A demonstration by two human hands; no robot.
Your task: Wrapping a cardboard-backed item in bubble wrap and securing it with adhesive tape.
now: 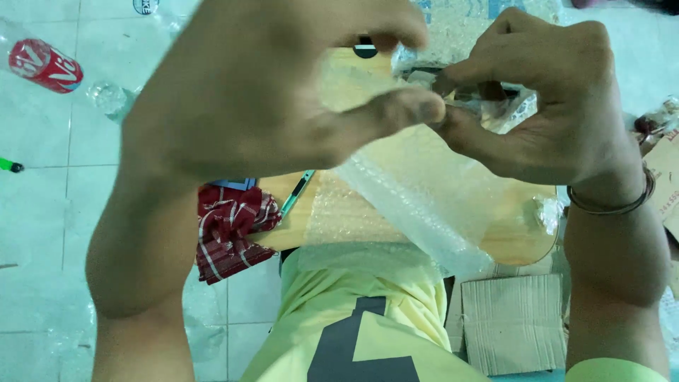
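While both grips pinch shut on it, left hand (262,99) and right hand (544,99) hold bubble wrap (417,205): light, soft, slippery; best held by the edge, trailing below.

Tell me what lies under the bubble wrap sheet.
The bubble wrap sheet drapes over a round wooden board; its tan surface shows beside and faintly through the plastic. Both hands, left hand and right hand, pinch its top, hiding whatever is there.

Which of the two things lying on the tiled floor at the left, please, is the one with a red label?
It is the clear plastic bottle lying on its side at the upper left, wrapped in a red label. The other, a small green object at the left edge lower down, shows no red.
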